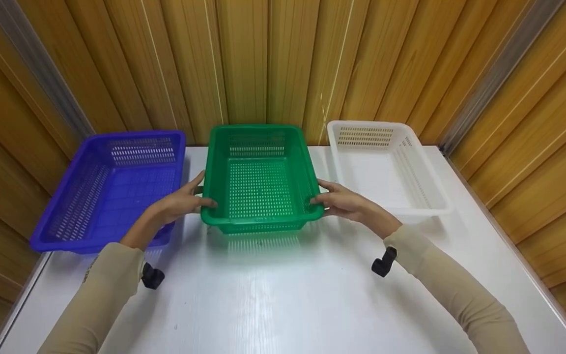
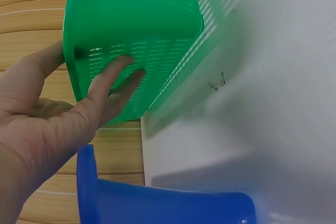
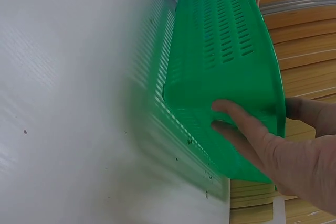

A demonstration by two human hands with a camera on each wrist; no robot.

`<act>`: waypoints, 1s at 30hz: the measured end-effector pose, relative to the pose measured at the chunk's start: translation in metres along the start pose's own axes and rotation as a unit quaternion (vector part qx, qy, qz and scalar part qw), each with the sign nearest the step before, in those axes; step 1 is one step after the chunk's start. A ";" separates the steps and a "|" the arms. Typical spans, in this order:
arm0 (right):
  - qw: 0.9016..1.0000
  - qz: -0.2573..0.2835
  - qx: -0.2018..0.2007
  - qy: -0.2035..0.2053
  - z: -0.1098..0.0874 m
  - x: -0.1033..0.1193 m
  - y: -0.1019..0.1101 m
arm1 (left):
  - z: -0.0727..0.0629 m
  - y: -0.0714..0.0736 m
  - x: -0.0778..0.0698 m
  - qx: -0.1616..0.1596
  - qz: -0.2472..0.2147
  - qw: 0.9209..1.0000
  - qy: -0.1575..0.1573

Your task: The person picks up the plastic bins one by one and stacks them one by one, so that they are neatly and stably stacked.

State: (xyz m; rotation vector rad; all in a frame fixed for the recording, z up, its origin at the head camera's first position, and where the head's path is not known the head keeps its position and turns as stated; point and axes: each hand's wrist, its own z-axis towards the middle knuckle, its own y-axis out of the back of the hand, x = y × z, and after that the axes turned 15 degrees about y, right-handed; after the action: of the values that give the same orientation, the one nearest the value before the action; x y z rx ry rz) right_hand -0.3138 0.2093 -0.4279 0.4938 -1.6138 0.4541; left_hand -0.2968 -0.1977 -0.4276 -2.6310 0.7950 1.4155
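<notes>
Green basket (image 1: 258,187), perforated: located between the hands, gripped by the left hand (image 1: 180,201) and the right hand (image 1: 344,200) near its front corners, thumbs hooked over the rim; not yet released. Blue basket (image 1: 135,191): set on the worktop (image 1: 273,305), left of the left hand, unheld. White basket (image 1: 371,177): set right of the right hand, likewise unheld; a row of three is thus already formed. Markings: dark lettering (image 1: 90,269) on the left sleeve (image 1: 101,290), illegible; no brand or label can be read.
</notes>
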 end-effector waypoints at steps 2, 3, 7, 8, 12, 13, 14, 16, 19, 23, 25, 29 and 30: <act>1.000 0.000 -0.001 0.002 -0.001 0.002 0.001 | -0.003 0.001 -0.002 -0.003 0.001 1.000 0.010; 1.000 -0.001 -0.004 0.002 -0.002 0.004 0.001 | -0.003 0.002 -0.002 -0.005 0.002 1.000 0.013; 1.000 -0.006 -0.018 0.007 -0.005 0.010 0.001 | -0.008 0.006 -0.004 -0.015 0.007 1.000 0.017; 1.000 -0.008 -0.022 0.009 -0.006 0.011 0.001 | -0.009 0.006 -0.005 -0.017 0.007 1.000 0.014; 0.999 -0.020 -0.035 0.022 -0.010 0.017 -0.001 | -0.014 0.009 -0.007 -0.026 0.003 1.000 0.002; 0.999 -0.024 -0.038 0.025 -0.011 0.018 -0.001 | -0.015 0.009 -0.008 -0.026 0.001 1.000 -0.002; 0.998 -0.027 -0.041 0.029 -0.012 0.019 -0.002 | -0.017 0.009 -0.008 -0.027 0.000 1.000 -0.005; 0.998 -0.034 -0.046 0.038 -0.013 0.021 -0.004 | -0.020 0.010 -0.008 -0.029 -0.002 0.999 -0.015; 0.997 -0.035 -0.049 0.049 -0.013 0.023 -0.006 | -0.025 0.011 -0.008 -0.032 -0.008 0.999 -0.028; 0.996 -0.035 -0.047 0.062 -0.016 0.026 -0.004 | -0.027 0.010 -0.008 -0.036 -0.020 0.998 -0.041; 0.996 -0.036 -0.047 0.069 -0.019 0.028 -0.004 | -0.026 0.009 -0.008 -0.039 -0.031 0.998 -0.047; 0.995 -0.029 -0.048 0.076 -0.020 0.032 -0.004 | -0.028 0.008 -0.009 -0.048 -0.048 0.996 -0.059; 0.996 -0.024 -0.046 0.078 -0.020 0.032 -0.005 | -0.030 0.008 -0.009 -0.051 -0.049 0.996 -0.060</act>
State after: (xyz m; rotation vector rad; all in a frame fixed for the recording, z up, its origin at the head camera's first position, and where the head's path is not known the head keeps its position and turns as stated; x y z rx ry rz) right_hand -0.2973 0.2150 -0.3938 0.4154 -1.4627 0.3714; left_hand -0.2819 -0.2094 -0.4016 -2.5866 0.5870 1.6100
